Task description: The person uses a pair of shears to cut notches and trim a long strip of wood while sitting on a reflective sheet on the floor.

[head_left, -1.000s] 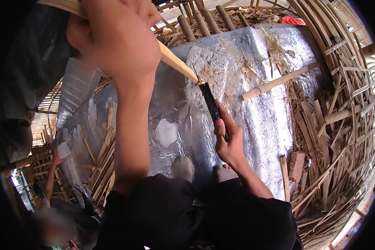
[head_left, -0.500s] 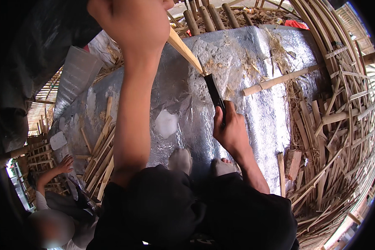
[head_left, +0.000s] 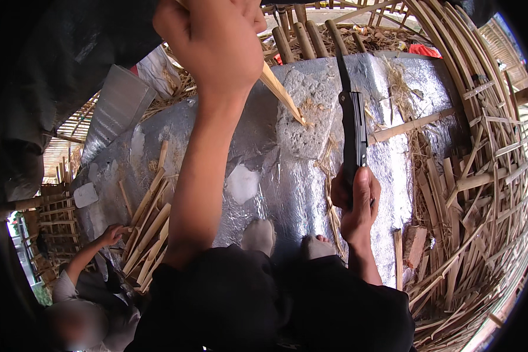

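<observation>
Two hands work above a crinkled silver foil sheet (head_left: 276,193) spread over the ground. The left hand (head_left: 211,44), raised high and close to the camera, is closed in a fist around a pale split bamboo stick (head_left: 281,94), whose long axis slants down and to the right, its pointed tip resting on a rough grey stone block (head_left: 308,120). The right hand (head_left: 355,202), lower and nearer the body, grips the handle of a long dark knife (head_left: 352,126); the blade points up and away, lying just right of the stick's tip and apart from it. Loose bamboo strips (head_left: 149,234) lie left of the bare feet (head_left: 287,237), where another person's hand (head_left: 112,234) reaches toward them.
</observation>
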A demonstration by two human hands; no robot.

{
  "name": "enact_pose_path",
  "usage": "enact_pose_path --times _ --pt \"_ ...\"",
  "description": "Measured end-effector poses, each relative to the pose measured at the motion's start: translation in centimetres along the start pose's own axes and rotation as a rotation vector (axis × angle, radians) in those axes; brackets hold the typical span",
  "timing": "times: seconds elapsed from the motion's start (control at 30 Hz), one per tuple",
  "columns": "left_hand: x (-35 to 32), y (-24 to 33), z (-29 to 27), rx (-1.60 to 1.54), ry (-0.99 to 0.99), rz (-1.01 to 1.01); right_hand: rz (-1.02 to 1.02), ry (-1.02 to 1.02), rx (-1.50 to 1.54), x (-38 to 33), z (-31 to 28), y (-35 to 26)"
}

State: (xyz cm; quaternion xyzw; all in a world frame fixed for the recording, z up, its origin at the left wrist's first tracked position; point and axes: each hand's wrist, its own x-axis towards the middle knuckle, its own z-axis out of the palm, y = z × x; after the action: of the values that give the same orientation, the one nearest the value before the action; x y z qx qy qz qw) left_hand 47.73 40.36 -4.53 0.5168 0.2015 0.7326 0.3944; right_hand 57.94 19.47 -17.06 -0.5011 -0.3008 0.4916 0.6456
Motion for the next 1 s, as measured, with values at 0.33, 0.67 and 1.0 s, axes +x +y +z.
enact_pose_path --times 0.33,0.67,1.0 --pt "-0.7 1.6 1.1 -0.105 -0.029 -0.098 0.216 0.024 -0.519 1.0 -3.5 11.1" --pt "-0.7 0.3 1.6 -0.097 0.001 -0.163 -0.231 0.022 -0.268 0.3 -2.1 4.3" --pt "-0.7 1.2 -0.6 0.204 -0.052 -0.006 0.127 0.013 -0.340 0.9 0.0 2.6"
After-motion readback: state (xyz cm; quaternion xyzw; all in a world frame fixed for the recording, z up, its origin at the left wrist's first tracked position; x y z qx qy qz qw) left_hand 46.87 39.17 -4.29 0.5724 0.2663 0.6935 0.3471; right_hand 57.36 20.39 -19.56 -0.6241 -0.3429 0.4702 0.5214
